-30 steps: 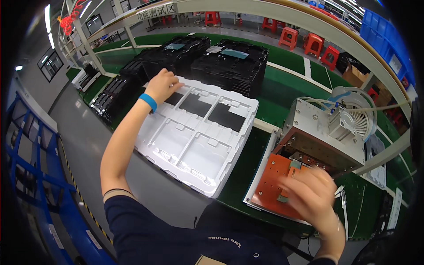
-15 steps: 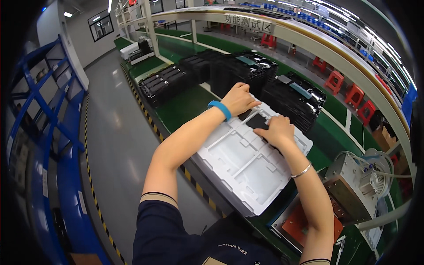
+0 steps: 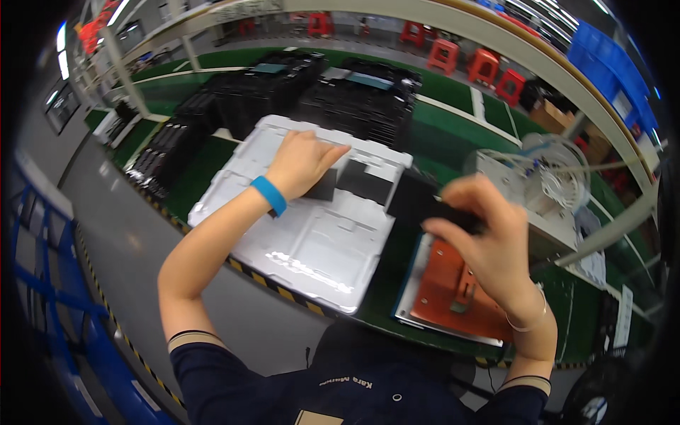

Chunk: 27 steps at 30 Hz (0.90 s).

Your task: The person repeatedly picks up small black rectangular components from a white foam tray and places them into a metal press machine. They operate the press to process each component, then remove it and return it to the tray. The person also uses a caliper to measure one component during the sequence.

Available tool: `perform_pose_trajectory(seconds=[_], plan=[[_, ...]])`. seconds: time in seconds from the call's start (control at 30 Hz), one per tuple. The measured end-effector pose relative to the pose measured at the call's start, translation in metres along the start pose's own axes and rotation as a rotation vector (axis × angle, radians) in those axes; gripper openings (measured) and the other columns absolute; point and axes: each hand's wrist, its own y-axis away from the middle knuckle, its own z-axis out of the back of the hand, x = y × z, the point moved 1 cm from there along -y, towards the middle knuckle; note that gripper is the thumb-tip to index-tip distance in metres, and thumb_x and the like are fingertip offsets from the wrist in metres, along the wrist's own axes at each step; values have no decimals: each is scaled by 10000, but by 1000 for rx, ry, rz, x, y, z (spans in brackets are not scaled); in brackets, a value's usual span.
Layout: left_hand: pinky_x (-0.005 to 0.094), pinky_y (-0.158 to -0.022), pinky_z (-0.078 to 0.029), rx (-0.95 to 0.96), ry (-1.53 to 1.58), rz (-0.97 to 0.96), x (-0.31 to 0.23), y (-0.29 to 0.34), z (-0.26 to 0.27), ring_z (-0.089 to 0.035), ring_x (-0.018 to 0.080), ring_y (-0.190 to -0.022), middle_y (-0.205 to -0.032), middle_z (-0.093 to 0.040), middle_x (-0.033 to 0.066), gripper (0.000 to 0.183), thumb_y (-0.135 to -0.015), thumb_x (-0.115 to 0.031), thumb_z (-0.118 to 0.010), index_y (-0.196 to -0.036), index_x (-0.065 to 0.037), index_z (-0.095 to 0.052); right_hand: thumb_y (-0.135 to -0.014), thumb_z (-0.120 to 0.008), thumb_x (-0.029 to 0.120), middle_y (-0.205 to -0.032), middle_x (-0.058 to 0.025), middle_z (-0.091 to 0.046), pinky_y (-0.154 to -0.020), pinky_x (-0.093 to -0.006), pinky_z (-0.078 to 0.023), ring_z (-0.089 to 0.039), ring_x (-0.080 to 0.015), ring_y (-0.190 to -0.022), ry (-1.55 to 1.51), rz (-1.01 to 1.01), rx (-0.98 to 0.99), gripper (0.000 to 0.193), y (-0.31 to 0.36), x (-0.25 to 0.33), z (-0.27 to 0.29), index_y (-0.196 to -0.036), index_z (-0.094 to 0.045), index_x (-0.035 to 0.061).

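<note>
A white moulded plastic tray (image 3: pixel 326 273) with shallow compartments lies in front of me on the green bench. My left hand (image 3: pixel 301 163) is over its far part, fingers closed, with a thin black flat piece (image 3: pixel 324 185) hanging below them. Another black flat piece (image 3: pixel 365 183) rests in the tray's far right compartment. Off the tray's right edge, my right hand (image 3: pixel 492 230) curls thumb and fingers around a black flat panel (image 3: pixel 413 200), somewhat blurred. Beyond the thumb, part of that panel is hidden.
Stacks of black trays (image 3: pixel 361 99) stand behind the white one. To the right lies an orange-topped plate fixture (image 3: pixel 450 283), with a metal machine with coiled tubing (image 3: pixel 552 180) behind it. A pale beam (image 3: pixel 453 28) crosses above the far side; red stools (image 3: pixel 443 55) stand beyond.
My view has turned to the right. My right hand has left the tray and moved right with a black panel. The left hand remains over the tray's far part.
</note>
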Motion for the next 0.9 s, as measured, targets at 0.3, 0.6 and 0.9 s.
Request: perform_pose_trajectory(seconds=[0.3,0.6,0.9], plan=[[415,-775,-417,-100,22,-277,-107,-16,13,-535,287,-839,-824,-578,75,202,-795,-179,-744,-726,-52,-603,-752,-824,12,-956,-78,-697,-724,-262,-529,-646,-123,-863,-218,-833,-60,316,191,-72,102,-1039,-701,-41],[459,-1066,-366,559,226,-754,-232,17,-42,-470,300,-1272,-1336,-511,150,657,-802,-460,-711,-1278,-40,-543,-742,-801,141,-904,-19,-630,-710,-343,-479,-582,-223,-864,418,-315,3,198,169,-75,60,-922,-736,93],[498,-1138,-288,654,109,-864,-232,20,-50,-365,305,-1406,-1458,-455,165,759,-847,-570,-610,-1372,-32,-506,-730,-663,56,-1074,-61,-624,-814,-371,-474,-575,-250,-986,502,-130,136,346,166,-81,44,-1074,-670,20]])
